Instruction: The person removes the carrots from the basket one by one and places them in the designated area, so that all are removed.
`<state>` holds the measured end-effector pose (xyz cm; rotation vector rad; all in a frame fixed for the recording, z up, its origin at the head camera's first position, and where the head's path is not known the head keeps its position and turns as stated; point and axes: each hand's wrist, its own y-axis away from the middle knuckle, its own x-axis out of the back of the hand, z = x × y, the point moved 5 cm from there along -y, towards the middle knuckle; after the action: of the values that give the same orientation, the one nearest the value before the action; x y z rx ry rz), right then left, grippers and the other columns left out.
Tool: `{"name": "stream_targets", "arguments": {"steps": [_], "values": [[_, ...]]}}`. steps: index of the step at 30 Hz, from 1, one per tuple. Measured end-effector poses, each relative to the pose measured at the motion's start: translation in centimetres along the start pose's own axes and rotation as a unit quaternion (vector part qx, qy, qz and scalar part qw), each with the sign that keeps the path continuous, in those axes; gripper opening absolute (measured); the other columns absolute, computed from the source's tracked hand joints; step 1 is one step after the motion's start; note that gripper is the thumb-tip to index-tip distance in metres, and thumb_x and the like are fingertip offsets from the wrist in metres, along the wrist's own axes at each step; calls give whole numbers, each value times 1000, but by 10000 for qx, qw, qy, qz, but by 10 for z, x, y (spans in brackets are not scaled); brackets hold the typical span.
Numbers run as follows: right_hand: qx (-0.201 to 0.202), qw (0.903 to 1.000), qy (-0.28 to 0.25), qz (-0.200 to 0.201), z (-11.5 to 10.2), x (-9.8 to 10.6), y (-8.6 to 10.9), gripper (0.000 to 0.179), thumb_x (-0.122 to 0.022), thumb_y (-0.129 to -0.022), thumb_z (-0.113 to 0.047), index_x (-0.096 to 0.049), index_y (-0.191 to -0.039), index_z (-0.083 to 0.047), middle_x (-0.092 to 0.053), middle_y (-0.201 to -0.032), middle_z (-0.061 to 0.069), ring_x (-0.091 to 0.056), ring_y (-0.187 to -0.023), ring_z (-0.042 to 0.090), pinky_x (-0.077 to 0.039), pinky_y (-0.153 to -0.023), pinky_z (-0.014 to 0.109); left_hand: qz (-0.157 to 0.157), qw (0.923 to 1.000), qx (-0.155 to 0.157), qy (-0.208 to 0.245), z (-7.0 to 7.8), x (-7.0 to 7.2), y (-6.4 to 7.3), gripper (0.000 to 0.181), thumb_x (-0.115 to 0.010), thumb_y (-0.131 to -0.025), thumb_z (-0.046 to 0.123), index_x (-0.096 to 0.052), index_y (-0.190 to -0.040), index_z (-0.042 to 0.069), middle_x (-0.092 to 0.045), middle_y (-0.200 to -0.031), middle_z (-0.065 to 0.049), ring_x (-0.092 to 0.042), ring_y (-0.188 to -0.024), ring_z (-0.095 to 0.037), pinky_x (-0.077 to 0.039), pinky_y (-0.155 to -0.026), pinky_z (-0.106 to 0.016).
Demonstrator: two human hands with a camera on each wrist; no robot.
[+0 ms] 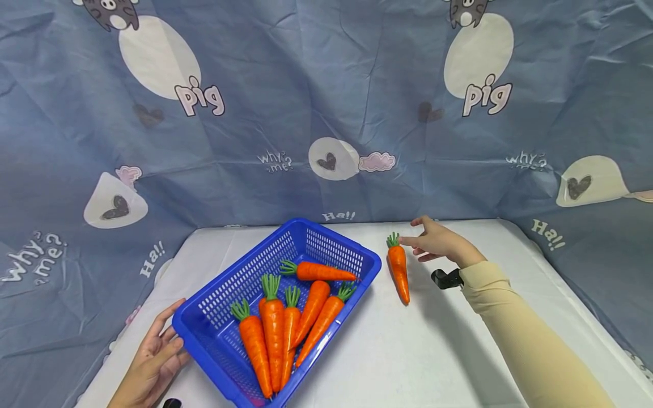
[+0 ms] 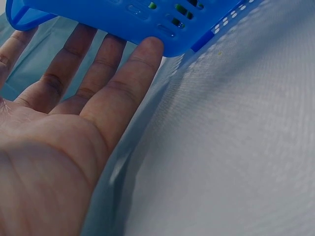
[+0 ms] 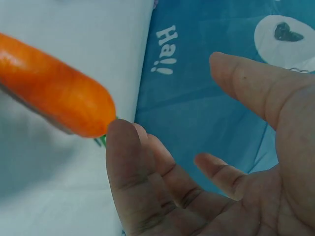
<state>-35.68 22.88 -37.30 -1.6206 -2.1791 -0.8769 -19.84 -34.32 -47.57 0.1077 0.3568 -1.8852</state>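
Observation:
A blue plastic basket point(image 1: 367, 262) with perforated walls stands at the left of the white table, holding several orange carrots point(image 1: 272, 334) with green tops. At its left corner is my left hand point(image 1: 153, 357), its extended fingers touching the outer wall; the left wrist view shows the fingertips point(image 2: 148, 49) against the basket's blue side point(image 2: 113, 19). Right of the basket, a single carrot point(image 1: 398, 269) lies on the table with its green top away from me. Beside that top, my right hand point(image 1: 433, 241) holds nothing, fingers and thumb spread apart. In the right wrist view one fingertip point(image 3: 122, 132) overlaps the carrot's point(image 3: 59, 88) top end.
A white cloth point(image 1: 367, 351) covers the table. Blue printed fabric point(image 1: 316, 85) hangs behind it and along both sides. A black wrist camera point(image 1: 446, 278) sits at the right cuff, and the beige right sleeve point(image 1: 535, 340) reaches across the table's right side.

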Motion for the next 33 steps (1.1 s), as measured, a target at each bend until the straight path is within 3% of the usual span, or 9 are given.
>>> {"name": "stream_targets", "arguments": {"steps": [4,8,12,19,26,33], "values": [[190,9997,150,-5,-10,-2,2,83,-71,-104,-37,-26,-161,3,-62,-116,23,-68,-95,24,-67,-88,38,190,9996,142,-180,0,-1,0,66,-36,-113,-2,-26,-168,33,-61,-151,12,-66,-133,-7,-63,-101,-35],[447,9986,262,-87,-21,-5,3,80,-74,-102,-33,-32,-159,4,-63,-125,30,-70,-108,35,-66,-94,43,239,9994,162,-195,0,-3,-1,66,-36,-113,-2,-25,-169,32,-62,-151,12,-66,-133,-7,-62,-102,-35],[579,9977,297,-181,-31,-7,4,82,-77,-101,-29,-31,-160,2,-61,-125,27,-67,-119,43,-63,-100,50,234,9994,133,-198,0,-4,-1,67,-38,-113,-3,-26,-169,31,-62,-151,11,-66,-133,-9,-63,-102,-35],[806,9955,368,-348,-51,-11,4,82,-80,-98,-24,-34,-162,-3,-65,-116,18,-70,-106,30,-61,-104,52,303,9990,177,-276,1,-2,-1,67,-39,-113,-3,-25,-169,31,-62,-151,12,-66,-133,-9,-63,-102,-35],[990,9926,457,-527,-66,-17,4,75,-80,-96,-11,-41,-160,-8,-63,-129,25,-71,-106,29,-61,-105,51,265,9992,135,-250,1,-2,1,67,-38,-112,-3,-25,-169,30,-61,-152,11,-66,-134,-10,-63,-102,-35],[1127,9888,678,-706,-80,-25,3,74,-81,-96,-10,-45,-160,-13,-62,-137,28,-75,-101,30,-64,-99,48,188,9997,52,-152,0,-1,1,66,-37,-112,-4,-26,-169,29,-61,-153,8,-66,-135,-11,-62,-103,-36]]}}
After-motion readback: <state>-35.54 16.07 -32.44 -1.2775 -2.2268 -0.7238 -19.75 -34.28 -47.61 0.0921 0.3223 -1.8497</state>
